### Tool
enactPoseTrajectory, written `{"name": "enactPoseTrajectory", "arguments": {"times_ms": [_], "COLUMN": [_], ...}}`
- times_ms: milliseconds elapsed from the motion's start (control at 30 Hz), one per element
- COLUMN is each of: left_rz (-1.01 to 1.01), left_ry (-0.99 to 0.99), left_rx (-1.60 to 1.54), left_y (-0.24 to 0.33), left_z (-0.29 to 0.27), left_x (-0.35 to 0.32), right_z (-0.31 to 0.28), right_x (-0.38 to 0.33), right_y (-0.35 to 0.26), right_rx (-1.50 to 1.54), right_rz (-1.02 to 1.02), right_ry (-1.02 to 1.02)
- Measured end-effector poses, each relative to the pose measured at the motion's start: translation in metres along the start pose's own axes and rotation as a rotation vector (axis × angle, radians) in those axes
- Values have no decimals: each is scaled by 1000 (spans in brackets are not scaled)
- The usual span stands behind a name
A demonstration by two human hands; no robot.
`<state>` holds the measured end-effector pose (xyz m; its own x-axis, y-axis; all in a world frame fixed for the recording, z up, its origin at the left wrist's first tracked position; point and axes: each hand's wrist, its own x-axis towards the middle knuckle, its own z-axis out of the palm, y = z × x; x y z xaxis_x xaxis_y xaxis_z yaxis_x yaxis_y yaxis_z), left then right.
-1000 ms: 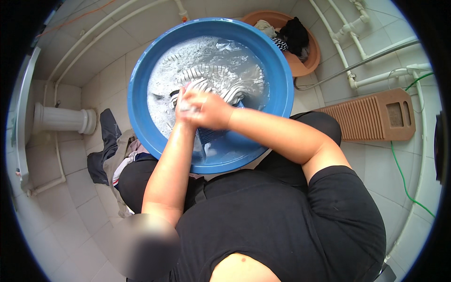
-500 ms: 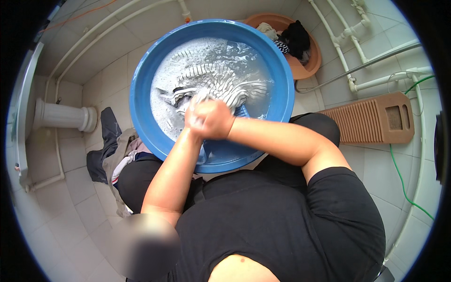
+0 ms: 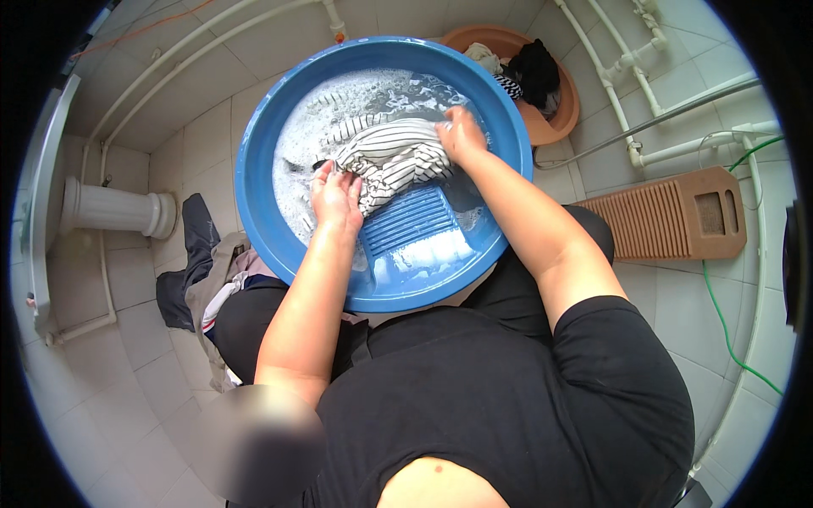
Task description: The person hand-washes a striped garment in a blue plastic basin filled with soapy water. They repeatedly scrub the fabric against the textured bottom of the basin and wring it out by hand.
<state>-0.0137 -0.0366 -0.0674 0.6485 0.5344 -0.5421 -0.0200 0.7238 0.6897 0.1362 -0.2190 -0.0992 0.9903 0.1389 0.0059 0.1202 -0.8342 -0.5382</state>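
Note:
A large blue washtub (image 3: 254,245) holds sudsy water with a wet white garment with dark stripes (image 3: 394,152) bunched in it. My left hand (image 3: 336,201) is closed on the garment's left end, its palm turned up. At the far right end, my right hand (image 3: 463,137) grips the cloth with bent fingers. The striped cloth stretches between both hands, partly under foamy water. Just nearer to me, the tub's built-in ribbed washboard (image 3: 411,222) shows wet and uncovered, with suds on its smooth lower part.
An orange-brown basin (image 3: 567,106) with dark and light clothes stands behind the tub at right. A brown washboard (image 3: 669,216) lies on the tiles to the right. Clothes (image 3: 199,254) lie at left, near a white pedestal (image 3: 118,209). White pipes (image 3: 614,118) line the wall.
My hands, together over the near side of the tub before, have parted. The right moved far and right, spreading the striped garment and uncovering the tub's washboard; the left stayed near its place.

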Motion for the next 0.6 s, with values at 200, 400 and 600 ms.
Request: {"name": "enactPoseTrajectory", "arguments": {"times_ms": [200,400,600], "left_rz": [-46,-154,-351], "left_ry": [-121,-314,-300], "left_rx": [75,9,-48], "left_y": [4,-6,20], "left_z": [7,12,13], "left_x": [-11,-1,-30], "right_z": [-10,12,-32], "right_x": [6,-14,-128], "right_y": [3,-39,-133], "right_rx": [-299,506,638], "right_rz": [62,-518,-810], "right_ry": [-520,-98,-427]}}
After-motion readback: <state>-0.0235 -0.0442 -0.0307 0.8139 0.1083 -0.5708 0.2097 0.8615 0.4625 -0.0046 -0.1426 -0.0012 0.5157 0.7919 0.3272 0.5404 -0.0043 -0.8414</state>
